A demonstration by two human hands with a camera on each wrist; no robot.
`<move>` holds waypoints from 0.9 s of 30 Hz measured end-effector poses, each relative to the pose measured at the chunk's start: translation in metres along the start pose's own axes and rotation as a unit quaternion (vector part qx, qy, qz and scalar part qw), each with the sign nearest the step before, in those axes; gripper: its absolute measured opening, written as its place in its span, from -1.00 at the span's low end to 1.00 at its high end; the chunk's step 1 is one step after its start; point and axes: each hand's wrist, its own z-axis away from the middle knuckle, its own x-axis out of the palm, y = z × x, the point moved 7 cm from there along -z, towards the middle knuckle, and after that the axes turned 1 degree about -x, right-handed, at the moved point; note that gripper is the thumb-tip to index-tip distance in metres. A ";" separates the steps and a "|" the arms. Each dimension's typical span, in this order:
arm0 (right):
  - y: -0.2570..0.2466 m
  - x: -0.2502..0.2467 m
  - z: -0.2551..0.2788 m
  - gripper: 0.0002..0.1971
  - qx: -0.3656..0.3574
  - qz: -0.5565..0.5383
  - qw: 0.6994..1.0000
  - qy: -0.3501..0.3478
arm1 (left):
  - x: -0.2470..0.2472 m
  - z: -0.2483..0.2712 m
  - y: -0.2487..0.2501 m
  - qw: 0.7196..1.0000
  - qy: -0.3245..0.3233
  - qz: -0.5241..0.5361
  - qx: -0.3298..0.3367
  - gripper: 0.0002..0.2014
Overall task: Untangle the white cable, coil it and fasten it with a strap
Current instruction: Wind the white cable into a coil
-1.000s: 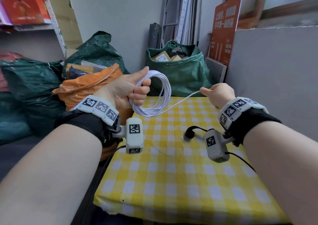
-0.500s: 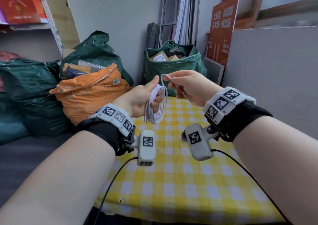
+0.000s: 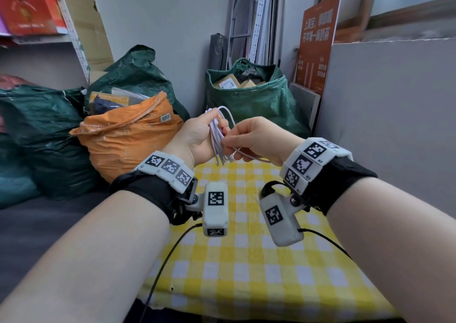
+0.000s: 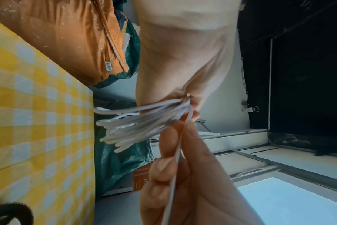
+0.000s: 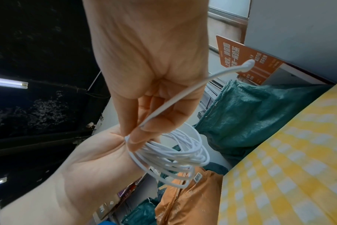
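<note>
The white cable is gathered into a bunch of several loops above the far edge of the yellow checked table. My left hand grips the bunch at one side, thumb up; the loops fan out from its fingers. My right hand is against the bunch and pinches the cable's free tail, which runs across its palm to a white plug end. A black strap loop shows beside my right wrist camera; whether it lies on the table I cannot tell.
An orange sack and green sacks crowd the table's left side. Another green sack of boxes stands behind it. A grey board walls the right side, with an orange sign behind. Black wires hang from the wrist cameras.
A second ago my hands were apart with the cable stretched between them. My right hand has come over to the left, and the round coil is now squeezed into a narrow bunch.
</note>
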 end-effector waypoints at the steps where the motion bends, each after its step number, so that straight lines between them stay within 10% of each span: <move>1: 0.002 0.001 0.001 -0.83 0.004 0.000 1.000 -0.009 | 0.002 0.001 0.000 1.000 -0.008 0.022 -0.001 -0.64; 9: 0.030 0.000 0.005 -0.91 0.075 0.084 0.988 -0.104 | 0.001 0.004 0.006 0.998 -0.021 0.053 -0.005 -0.61; 17: 0.053 -0.026 0.005 -0.92 0.122 0.156 0.980 -0.023 | 0.009 0.015 0.004 0.994 -0.081 0.046 -0.051 -0.63; 27: 0.069 -0.035 0.011 -0.79 0.185 -0.078 0.978 0.057 | 0.015 0.017 -0.011 0.988 -0.102 -0.011 -0.119 -0.67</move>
